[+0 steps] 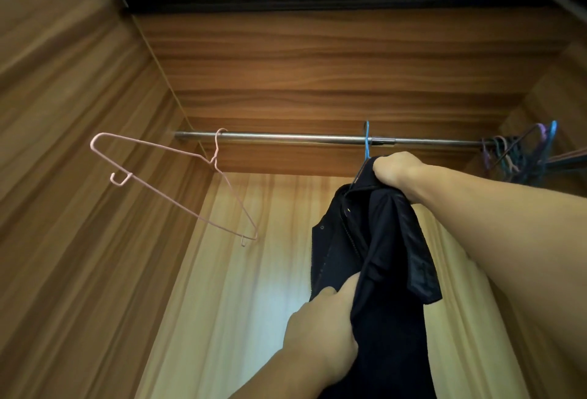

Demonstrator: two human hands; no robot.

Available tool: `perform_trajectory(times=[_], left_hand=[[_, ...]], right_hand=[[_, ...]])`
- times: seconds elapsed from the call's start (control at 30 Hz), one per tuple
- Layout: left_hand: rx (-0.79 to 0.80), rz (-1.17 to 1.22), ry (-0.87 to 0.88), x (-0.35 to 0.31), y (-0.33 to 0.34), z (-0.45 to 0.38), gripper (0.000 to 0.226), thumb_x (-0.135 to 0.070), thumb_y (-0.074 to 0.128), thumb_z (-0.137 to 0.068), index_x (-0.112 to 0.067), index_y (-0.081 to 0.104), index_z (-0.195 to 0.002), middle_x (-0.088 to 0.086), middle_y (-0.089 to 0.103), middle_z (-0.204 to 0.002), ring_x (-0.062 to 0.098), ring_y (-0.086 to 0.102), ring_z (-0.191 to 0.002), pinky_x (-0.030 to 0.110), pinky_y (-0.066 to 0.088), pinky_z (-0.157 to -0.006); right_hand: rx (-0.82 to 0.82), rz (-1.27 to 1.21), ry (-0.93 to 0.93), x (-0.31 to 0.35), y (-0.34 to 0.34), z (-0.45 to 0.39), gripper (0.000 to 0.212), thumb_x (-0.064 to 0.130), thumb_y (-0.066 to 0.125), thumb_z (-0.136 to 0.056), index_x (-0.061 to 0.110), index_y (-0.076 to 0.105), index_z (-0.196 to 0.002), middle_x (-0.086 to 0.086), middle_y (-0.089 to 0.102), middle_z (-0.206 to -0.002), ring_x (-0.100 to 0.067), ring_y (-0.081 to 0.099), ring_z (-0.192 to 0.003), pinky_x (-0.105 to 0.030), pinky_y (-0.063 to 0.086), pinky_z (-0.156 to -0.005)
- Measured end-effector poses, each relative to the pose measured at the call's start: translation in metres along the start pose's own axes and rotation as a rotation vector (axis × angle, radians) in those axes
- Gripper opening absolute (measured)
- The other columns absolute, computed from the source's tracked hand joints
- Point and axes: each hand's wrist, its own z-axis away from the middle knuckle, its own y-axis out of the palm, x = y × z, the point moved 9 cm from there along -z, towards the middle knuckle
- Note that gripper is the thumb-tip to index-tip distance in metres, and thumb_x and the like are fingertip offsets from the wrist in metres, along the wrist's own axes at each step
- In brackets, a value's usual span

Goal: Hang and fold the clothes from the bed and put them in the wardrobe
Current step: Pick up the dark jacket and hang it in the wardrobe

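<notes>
Nearest, the left hand [320, 325] gripped the dark jacket's [374, 252] hem; higher, the right hand [397, 169] clutched its collar by the blue hanger [367, 144] (hooked over the rail [286, 137]). Tugging downward could slide the jacket off.

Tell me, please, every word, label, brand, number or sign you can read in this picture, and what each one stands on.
None: no readable text shows anywhere.
Dark jacket, gripped by the left hand and right hand: no legible label or brand; a tiny pale fleck near the collar is too small to tell.
Pink hanger, blue hanger, metal rail and wooden wardrobe panels: no markings.
</notes>
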Motion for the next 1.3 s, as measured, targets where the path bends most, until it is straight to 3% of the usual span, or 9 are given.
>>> perform_trajectory(times=[0.13, 0.4, 0.57, 0.7, 0.77, 0.93, 1.07, 1.17, 1.3], left_hand=[[0.044, 0.017, -0.001, 0.004, 0.008, 0.005, 0.064, -0.019, 0.048, -0.092, -0.051, 0.019, -0.138, 0.001, 0.051, -0.110, 0.029, 0.056, -0.103, 0.036, 0.043, -0.084], [0.036, 0.117, -0.095, 0.002, 0.039, 0.025, 0.042, -0.033, 0.051, -0.096, -0.035, 0.033, -0.134, 0.004, 0.061, -0.116, 0.029, 0.058, -0.107, 0.036, 0.047, -0.088], [0.036, 0.159, -0.117, -0.003, 0.045, 0.048, 0.038, -0.040, 0.049, -0.097, -0.027, 0.035, -0.130, 0.005, 0.063, -0.109, 0.030, 0.059, -0.104, 0.038, 0.049, -0.085], [0.091, 0.245, -0.148, 0.001, 0.050, 0.074, 0.027, -0.043, 0.055, -0.092, -0.024, 0.043, -0.106, 0.001, 0.062, -0.103, 0.028, 0.059, -0.100, 0.040, 0.051, -0.084], [0.095, 0.314, -0.156, 0.004, 0.053, 0.088, 0.026, -0.042, 0.059, -0.089, -0.025, 0.045, -0.102, -0.003, 0.063, -0.096, 0.024, 0.061, -0.092, 0.039, 0.053, -0.080], [0.212, 0.483, -0.185, 0.010, 0.082, 0.143, 0.037, -0.042, 0.066, -0.081, -0.027, 0.053, -0.112, -0.009, 0.067, -0.104, 0.018, 0.065, -0.093, 0.037, 0.056, -0.081], [0.374, 0.631, -0.226, 0.012, 0.117, 0.204, 0.031, -0.036, 0.070, -0.079, -0.028, 0.058, -0.106, -0.012, 0.067, -0.102, 0.015, 0.065, -0.092, 0.036, 0.056, -0.081], [0.437, 0.696, -0.225, 0.005, 0.120, 0.242, 0.055, -0.038, 0.073, -0.076, -0.034, 0.050, -0.125, -0.010, 0.062, -0.116, 0.017, 0.063, -0.102, 0.039, 0.055, -0.087], [0.379, 0.793, -0.126, -0.027, 0.083, 0.272, 0.094, -0.029, 0.073, -0.080, -0.045, 0.012, -0.150, -0.007, 0.035, -0.145, 0.021, 0.053, -0.120, 0.042, 0.051, -0.095]], right_hand=[[0.053, 0.071, 0.027, -0.022, 0.008, -0.005, 0.024, 0.017, 0.048, -0.093, 0.002, 0.061, -0.105, -0.010, 0.061, -0.087, -0.023, 0.055, -0.063, -0.024, 0.035, -0.046], [-0.049, 0.161, 0.004, -0.031, -0.010, 0.014, 0.029, 0.025, 0.061, -0.083, 0.000, 0.063, -0.097, -0.015, 0.063, -0.099, -0.026, 0.057, -0.067, -0.024, 0.037, -0.048], [-0.113, 0.244, -0.058, -0.029, -0.012, 0.048, 0.039, 0.036, 0.058, -0.086, 0.006, 0.061, -0.109, -0.013, 0.059, -0.106, -0.034, 0.059, -0.098, -0.030, 0.042, -0.075], [-0.098, 0.288, -0.061, -0.043, -0.011, 0.087, 0.040, 0.048, 0.059, -0.085, 0.011, 0.058, -0.099, -0.007, 0.057, -0.097, -0.029, 0.053, -0.088, -0.029, 0.039, -0.074], [-0.087, 0.313, -0.061, -0.055, -0.011, 0.107, 0.049, 0.054, 0.063, -0.081, 0.015, 0.059, -0.110, -0.004, 0.058, -0.102, -0.028, 0.055, -0.092, -0.030, 0.041, -0.076], [0.066, 0.254, 0.161, -0.116, -0.003, 0.185, 0.074, 0.067, 0.069, -0.061, 0.027, 0.054, -0.121, 0.002, 0.066, -0.115, -0.023, 0.067, -0.097, -0.042, 0.060, -0.076], [0.212, 0.414, 0.405, -0.163, -0.001, 0.282, 0.070, 0.054, 0.068, -0.082, 0.023, 0.040, -0.138, 0.005, 0.056, -0.120, -0.018, 0.060, -0.101, -0.032, 0.054, -0.066], [0.317, 0.501, 0.552, -0.186, -0.008, 0.351, 0.077, 0.049, 0.067, -0.085, 0.023, 0.029, -0.146, 0.001, 0.053, -0.128, -0.019, 0.058, -0.107, -0.030, 0.052, -0.069], [0.317, 0.555, 0.682, -0.196, -0.037, 0.428, 0.072, 0.039, 0.068, -0.088, 0.028, 0.029, -0.147, 0.002, 0.050, -0.128, -0.018, 0.057, -0.105, -0.026, 0.050, -0.068]])
